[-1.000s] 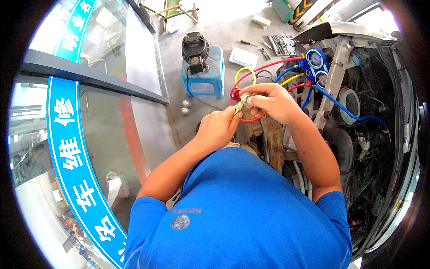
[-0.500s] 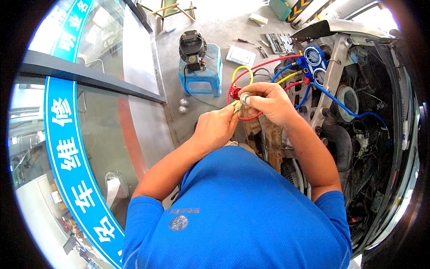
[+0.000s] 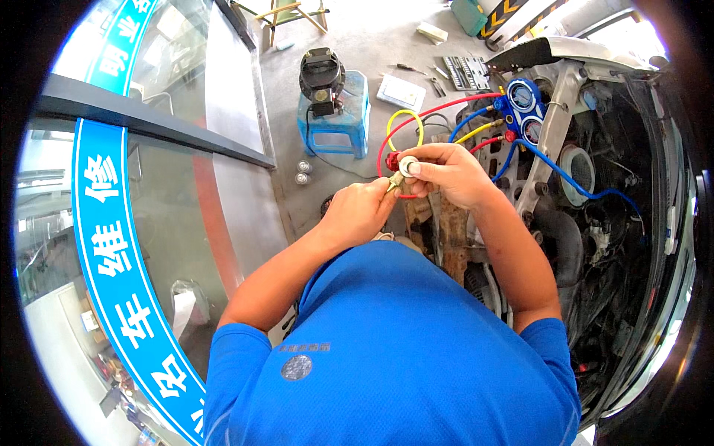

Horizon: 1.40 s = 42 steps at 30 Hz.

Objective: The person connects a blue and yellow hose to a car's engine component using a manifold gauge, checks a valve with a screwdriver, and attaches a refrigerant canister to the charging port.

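In front of my chest both hands meet around a small metal assembly. My left hand [image 3: 358,212] is closed, pinching a brass-coloured hose fitting [image 3: 395,181] between thumb and forefinger. My right hand [image 3: 460,177] is closed on a round silver ring-shaped piece [image 3: 407,166], its thumb laid against the rim. The two parts touch or join; exactly how I cannot tell. Just beyond them is a red knob-like part [image 3: 392,160]. A yellow hose [image 3: 405,113] and a red hose [image 3: 388,134] loop behind my hands. The blue manifold gauge set [image 3: 520,110] rests on the car's front frame at the right.
The car's open engine bay [image 3: 595,245] fills the right side. A blue stool [image 3: 349,126] carries a black pump-like machine [image 3: 322,82]. Two small cans [image 3: 303,172] stand on the floor near the glass door [image 3: 193,223]. A tool set [image 3: 465,73] lies farther off.
The round silver piece has tipped, so its ring face shows more now. My fingers have shifted slightly around the fitting, while both arms stay almost in place.
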### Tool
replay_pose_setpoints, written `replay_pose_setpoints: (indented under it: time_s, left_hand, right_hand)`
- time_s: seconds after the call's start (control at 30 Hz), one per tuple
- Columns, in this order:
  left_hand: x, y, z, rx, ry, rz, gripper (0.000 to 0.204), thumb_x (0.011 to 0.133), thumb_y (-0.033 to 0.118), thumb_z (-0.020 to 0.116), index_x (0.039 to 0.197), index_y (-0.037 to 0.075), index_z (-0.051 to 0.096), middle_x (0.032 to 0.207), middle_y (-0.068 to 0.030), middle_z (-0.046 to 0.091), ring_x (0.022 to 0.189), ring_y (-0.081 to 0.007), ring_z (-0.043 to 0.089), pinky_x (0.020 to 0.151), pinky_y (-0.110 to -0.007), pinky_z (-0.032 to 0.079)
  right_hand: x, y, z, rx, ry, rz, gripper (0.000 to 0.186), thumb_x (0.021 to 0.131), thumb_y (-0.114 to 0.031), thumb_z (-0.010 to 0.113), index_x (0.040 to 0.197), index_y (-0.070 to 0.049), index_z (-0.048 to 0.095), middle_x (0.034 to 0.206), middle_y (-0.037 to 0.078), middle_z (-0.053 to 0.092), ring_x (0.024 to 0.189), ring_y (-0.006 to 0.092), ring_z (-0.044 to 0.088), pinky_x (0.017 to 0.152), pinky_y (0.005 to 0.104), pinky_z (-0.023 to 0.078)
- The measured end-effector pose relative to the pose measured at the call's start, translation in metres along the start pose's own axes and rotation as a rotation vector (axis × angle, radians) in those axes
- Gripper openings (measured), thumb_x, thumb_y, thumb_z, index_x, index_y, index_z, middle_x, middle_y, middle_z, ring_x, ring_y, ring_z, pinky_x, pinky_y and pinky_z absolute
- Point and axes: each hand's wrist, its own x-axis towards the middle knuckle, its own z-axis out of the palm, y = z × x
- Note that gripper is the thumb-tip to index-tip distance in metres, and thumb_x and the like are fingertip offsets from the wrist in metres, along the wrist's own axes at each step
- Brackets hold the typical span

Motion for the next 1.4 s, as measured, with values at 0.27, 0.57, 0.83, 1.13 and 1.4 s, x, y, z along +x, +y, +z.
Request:
replay_pose_setpoints:
  time_s: [0.27, 0.57, 0.83, 1.13, 1.4]
  left_hand:
    - [0.004, 0.008, -0.007, 0.046, 0.000, -0.019, 0.027, 0.096, 0.027, 0.052, 0.084, 0.003, 0.052, 0.066, -0.0213, 0.058, 0.066, -0.0435, 0.058, 0.057, -0.052, 0.043]
    - [0.009, 0.017, -0.005, 0.123, 0.022, -0.003, 0.028, 0.095, 0.028, 0.053, 0.082, 0.003, 0.050, 0.065, -0.0214, 0.058, 0.065, -0.0435, 0.059, 0.057, -0.052, 0.043]
    - [0.010, 0.019, 0.010, 0.216, 0.090, 0.044, 0.026, 0.094, 0.028, 0.054, 0.083, 0.005, 0.051, 0.064, -0.0199, 0.060, 0.061, -0.0422, 0.060, 0.054, -0.052, 0.046]
    - [0.013, 0.018, 0.012, 0.193, 0.057, -0.016, 0.025, 0.095, 0.028, 0.053, 0.091, 0.004, 0.056, 0.068, -0.0212, 0.062, 0.066, -0.0423, 0.061, 0.056, -0.051, 0.047]
    - [0.016, 0.028, 0.023, -0.457, 0.164, -0.120, 0.022, 0.099, 0.021, 0.046, 0.100, 0.001, 0.055, 0.083, -0.0251, 0.064, 0.081, -0.0434, 0.064, 0.070, -0.047, 0.050]
  right_hand:
    - [-0.008, 0.001, -0.005, 0.098, -0.026, -0.060, 0.032, 0.090, -0.005, 0.056, 0.120, 0.004, 0.061, 0.095, 0.008, 0.068, 0.077, 0.0122, 0.064, 0.071, 0.0268, 0.054]
    - [-0.012, -0.001, -0.005, 0.073, 0.070, -0.094, 0.028, 0.087, -0.002, 0.056, 0.113, 0.005, 0.065, 0.090, 0.008, 0.068, 0.071, 0.0113, 0.063, 0.065, 0.0245, 0.052]
    - [-0.010, 0.015, 0.004, 0.055, 0.262, -0.201, 0.020, 0.083, 0.001, 0.053, 0.097, 0.004, 0.067, 0.080, 0.005, 0.064, 0.061, 0.0072, 0.054, 0.055, 0.0217, 0.044]
    - [-0.009, 0.020, -0.005, 0.126, 0.179, -0.177, 0.026, 0.085, 0.000, 0.053, 0.108, 0.004, 0.065, 0.087, 0.005, 0.064, 0.064, 0.0076, 0.055, 0.057, 0.0226, 0.045]
    - [-0.009, 0.011, 0.026, 0.171, 0.211, -0.289, 0.039, 0.088, -0.007, 0.062, 0.126, 0.000, 0.056, 0.092, 0.003, 0.062, 0.077, 0.0087, 0.056, 0.072, 0.0230, 0.047]
